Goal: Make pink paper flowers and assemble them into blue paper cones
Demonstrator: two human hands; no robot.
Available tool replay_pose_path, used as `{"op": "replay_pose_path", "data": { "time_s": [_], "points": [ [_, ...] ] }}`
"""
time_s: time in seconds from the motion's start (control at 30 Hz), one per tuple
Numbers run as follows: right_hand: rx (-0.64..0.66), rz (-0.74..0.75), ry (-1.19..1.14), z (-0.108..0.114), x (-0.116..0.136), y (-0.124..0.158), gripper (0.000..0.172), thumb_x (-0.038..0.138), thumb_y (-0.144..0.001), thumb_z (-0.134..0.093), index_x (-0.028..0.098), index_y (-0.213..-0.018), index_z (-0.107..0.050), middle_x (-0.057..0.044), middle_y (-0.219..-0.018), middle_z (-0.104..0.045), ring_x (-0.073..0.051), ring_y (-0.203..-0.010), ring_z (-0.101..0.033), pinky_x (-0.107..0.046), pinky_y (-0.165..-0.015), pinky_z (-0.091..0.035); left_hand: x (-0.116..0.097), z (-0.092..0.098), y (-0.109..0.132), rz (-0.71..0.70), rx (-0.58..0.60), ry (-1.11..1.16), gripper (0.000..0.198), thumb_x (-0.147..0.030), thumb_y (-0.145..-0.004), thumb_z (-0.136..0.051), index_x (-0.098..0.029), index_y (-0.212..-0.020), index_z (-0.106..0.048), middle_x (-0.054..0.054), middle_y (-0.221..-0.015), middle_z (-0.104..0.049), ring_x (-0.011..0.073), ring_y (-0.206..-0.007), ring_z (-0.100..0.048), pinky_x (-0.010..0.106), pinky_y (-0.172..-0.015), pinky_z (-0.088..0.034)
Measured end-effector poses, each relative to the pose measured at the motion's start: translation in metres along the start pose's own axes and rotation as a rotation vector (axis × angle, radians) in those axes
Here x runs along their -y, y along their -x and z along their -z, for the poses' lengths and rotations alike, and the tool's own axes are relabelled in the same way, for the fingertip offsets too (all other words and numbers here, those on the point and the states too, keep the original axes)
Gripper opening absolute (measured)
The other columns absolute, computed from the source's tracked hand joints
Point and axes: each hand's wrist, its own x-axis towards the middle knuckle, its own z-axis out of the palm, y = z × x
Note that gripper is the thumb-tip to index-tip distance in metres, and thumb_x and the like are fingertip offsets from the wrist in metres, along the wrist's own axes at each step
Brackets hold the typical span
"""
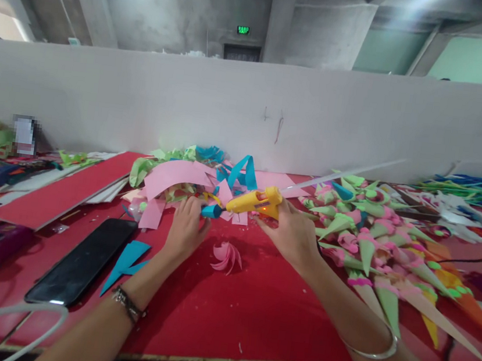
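My right hand (pixel 290 230) is wrapped round a yellow glue gun (pixel 253 202) with a white glue stick (pixel 342 174) poking out behind it. The gun's blue nozzle points left at my left hand (pixel 186 229). That hand is closed on a small piece at the nozzle tip, which I cannot make out, beside pink paper scraps. A small pink paper flower (pixel 225 256) lies on the red table (pixel 224 313) between my two hands.
A black phone (pixel 84 259) and blue paper cut-outs (pixel 128 260) lie to the left. Curled pink, green and blue paper strips (pixel 180 173) are heaped at the back. Several green and pink paper cones (pixel 374 243) pile up on the right. A white partition wall (pixel 250 105) runs behind the table.
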Motion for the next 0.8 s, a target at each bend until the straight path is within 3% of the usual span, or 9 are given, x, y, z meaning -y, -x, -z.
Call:
{"op": "replay_pose_path", "data": {
  "time_s": [0.17, 0.37, 0.8],
  "points": [
    [0.011, 0.002, 0.002, -0.0016, 0.0, -0.0001, 0.033, 0.041, -0.075, -0.049, 0.016, -0.096, -0.05, -0.007, -0.08, -0.065, -0.021, -0.066, -0.061, -0.026, -0.049, -0.035, -0.0005, 0.002, -0.0004, 0.047, 0.075, 0.024, 0.015, -0.017, -0.073, -0.045, -0.016, -0.088, -0.043, 0.006, -0.08, -0.053, 0.0197, -0.077, -0.05, 0.029, -0.064, -0.04],
    [-0.014, 0.009, 0.026, -0.0032, -0.0001, 0.0002, 0.027, 0.034, -0.075, -0.047, 0.015, -0.094, -0.05, -0.007, -0.074, -0.065, -0.02, -0.062, -0.06, -0.025, -0.047, -0.034, -0.0058, 0.0007, 0.002, 0.249, 0.206, 0.086, 0.014, -0.022, -0.075, -0.044, -0.018, -0.089, -0.043, 0.002, -0.074, -0.053, 0.0155, -0.063, -0.051, 0.023, -0.049, -0.033],
    [0.057, -0.02, 0.002, 0.0035, 0.0017, -0.0009, 0.023, 0.022, -0.075, -0.043, 0.014, -0.096, -0.05, -0.008, -0.073, -0.064, -0.021, -0.064, -0.06, -0.025, -0.048, -0.033, -0.0098, 0.0023, -0.0011, 0.285, 0.211, 0.242, 0.006, -0.023, -0.073, -0.044, -0.018, -0.076, -0.041, -0.002, -0.059, -0.046, 0.0117, -0.051, -0.046, 0.021, -0.046, -0.028]
  ]
}}
